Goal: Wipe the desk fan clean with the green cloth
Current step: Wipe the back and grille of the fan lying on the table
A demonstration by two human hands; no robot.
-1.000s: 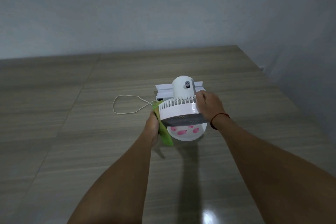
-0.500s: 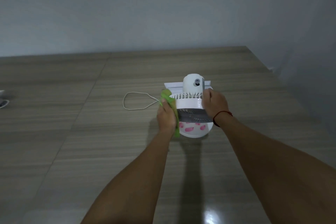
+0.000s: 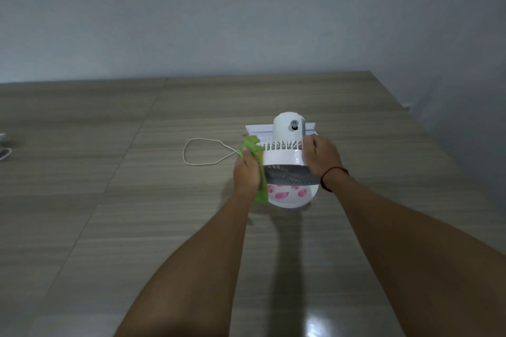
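A small white desk fan stands on the wooden tabletop, tilted face down toward me, with pink petal marks on its front rim. My left hand presses the green cloth flat against the fan's left side. My right hand grips the fan's right side; a red string circles that wrist. The fan's round motor housing with a grey knob points away from me. Its white base bar lies behind it.
A thin white cord loops on the table to the left of the fan. A white object shows at the far left edge. The table's right edge runs close to the wall.
My left hand with the cloth slid up along the fan's left side, from low near the front rim to beside the grille. My right hand kept its hold.
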